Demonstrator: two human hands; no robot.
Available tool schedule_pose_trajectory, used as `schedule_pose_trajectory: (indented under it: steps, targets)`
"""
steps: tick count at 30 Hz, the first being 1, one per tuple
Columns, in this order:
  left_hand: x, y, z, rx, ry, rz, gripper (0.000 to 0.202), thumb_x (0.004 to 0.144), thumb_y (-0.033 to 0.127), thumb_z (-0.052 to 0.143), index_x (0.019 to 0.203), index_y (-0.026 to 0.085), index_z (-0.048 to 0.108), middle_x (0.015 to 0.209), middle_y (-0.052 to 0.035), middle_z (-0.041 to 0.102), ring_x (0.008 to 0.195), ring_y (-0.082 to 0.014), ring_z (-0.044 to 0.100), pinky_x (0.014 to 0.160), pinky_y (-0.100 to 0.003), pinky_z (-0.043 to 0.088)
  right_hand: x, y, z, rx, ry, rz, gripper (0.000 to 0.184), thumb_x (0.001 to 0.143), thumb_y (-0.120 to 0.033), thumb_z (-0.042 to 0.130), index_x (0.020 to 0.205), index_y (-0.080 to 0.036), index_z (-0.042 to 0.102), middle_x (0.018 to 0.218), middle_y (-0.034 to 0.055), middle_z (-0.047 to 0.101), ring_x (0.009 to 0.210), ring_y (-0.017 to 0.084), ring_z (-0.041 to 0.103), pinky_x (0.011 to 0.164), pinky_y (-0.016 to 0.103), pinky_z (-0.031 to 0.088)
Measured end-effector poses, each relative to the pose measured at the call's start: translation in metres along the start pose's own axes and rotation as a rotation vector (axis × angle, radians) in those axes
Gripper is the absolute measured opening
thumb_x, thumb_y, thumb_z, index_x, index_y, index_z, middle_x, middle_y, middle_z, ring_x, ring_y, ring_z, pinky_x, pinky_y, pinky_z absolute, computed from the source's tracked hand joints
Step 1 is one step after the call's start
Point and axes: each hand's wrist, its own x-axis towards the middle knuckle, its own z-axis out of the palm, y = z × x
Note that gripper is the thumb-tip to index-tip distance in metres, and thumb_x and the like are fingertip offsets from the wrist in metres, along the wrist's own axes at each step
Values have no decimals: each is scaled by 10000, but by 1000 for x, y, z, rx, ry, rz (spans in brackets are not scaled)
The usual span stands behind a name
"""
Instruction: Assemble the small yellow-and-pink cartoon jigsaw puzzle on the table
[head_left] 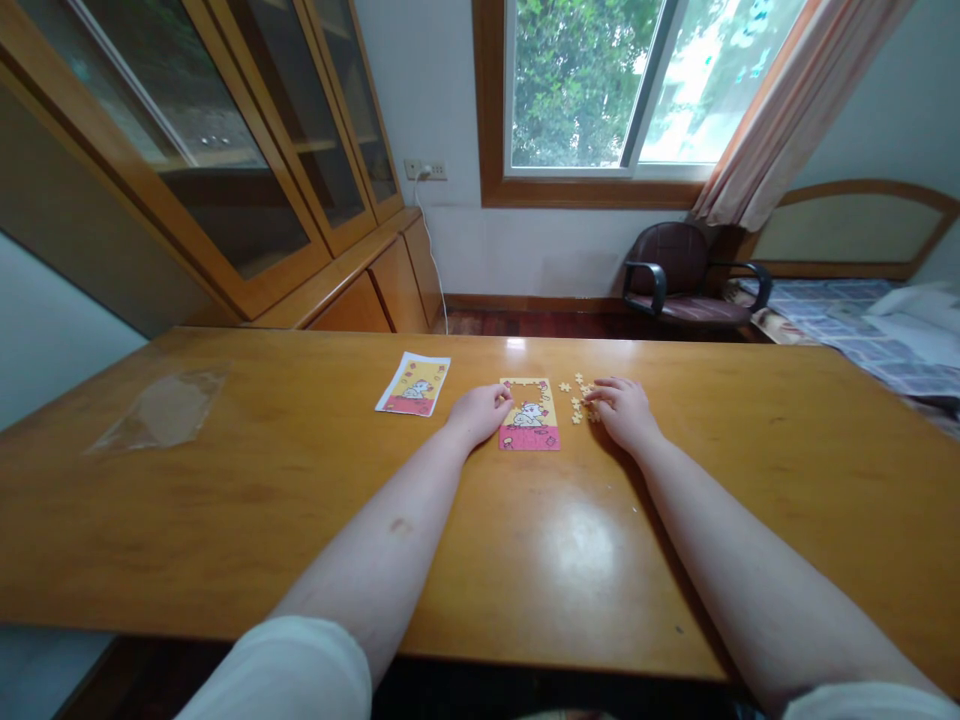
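A small jigsaw puzzle, yellow above and pink below with a white animal on it, lies on the wooden table. My left hand rests at the puzzle's left edge, fingers curled and pinched against it. My right hand lies just right of the puzzle, its fingertips on several loose yellow pieces. Whether either hand holds a piece is too small to make out. A printed picture card showing the same image lies to the left of my left hand.
A clear plastic bag lies flat at the table's left. Wooden glass-door cabinets stand along the left wall. Beyond the table are a dark armchair, a window, a curtain and a bed.
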Motion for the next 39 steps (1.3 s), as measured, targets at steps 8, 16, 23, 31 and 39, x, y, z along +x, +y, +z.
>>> schedule_pose_trajectory:
  steps: [8, 16, 23, 31, 39]
  targets:
    - [0, 1, -1, 1, -6, -8, 248, 866, 387, 520, 953, 227, 688, 843, -48, 699, 798, -211, 625, 670, -279, 422, 0, 3, 0, 39, -9, -22, 333, 753, -113, 466, 691, -267, 755, 1095, 11, 696, 1158, 242, 526, 1103, 511, 230]
    - [1, -1, 1, -4, 1, 0, 245, 863, 380, 520, 945, 228, 693, 851, -47, 702, 802, -208, 625, 675, -275, 424, 1, 7, -7, -36, 33, 42, 361, 755, -98, 453, 753, -238, 786, 992, 36, 716, 966, 231, 567, 935, 370, 405]
    - [0, 1, -1, 0, -11, -3, 255, 866, 381, 511, 950, 221, 691, 845, -49, 698, 802, -209, 625, 670, -276, 423, 2, 9, -3, -57, 19, 23, 365, 778, -118, 455, 846, -255, 786, 1083, 26, 699, 1032, 235, 551, 979, 393, 374]
    - [0, 1, -1, -1, -9, -9, 247, 869, 378, 514, 952, 224, 688, 859, -51, 703, 803, -209, 625, 679, -282, 428, 1, 9, 3, -120, 54, 96, 303, 802, -245, 538, 1017, -258, 750, 1250, 76, 630, 1155, 309, 501, 1031, 503, 322]
    - [0, 0, 0, 0, -4, -8, 249, 868, 391, 515, 948, 229, 686, 864, -48, 702, 807, -209, 625, 674, -278, 423, 3, 11, 4, -91, 41, 69, 243, 781, -307, 599, 968, -241, 739, 1230, 82, 635, 1152, 297, 504, 1025, 491, 322]
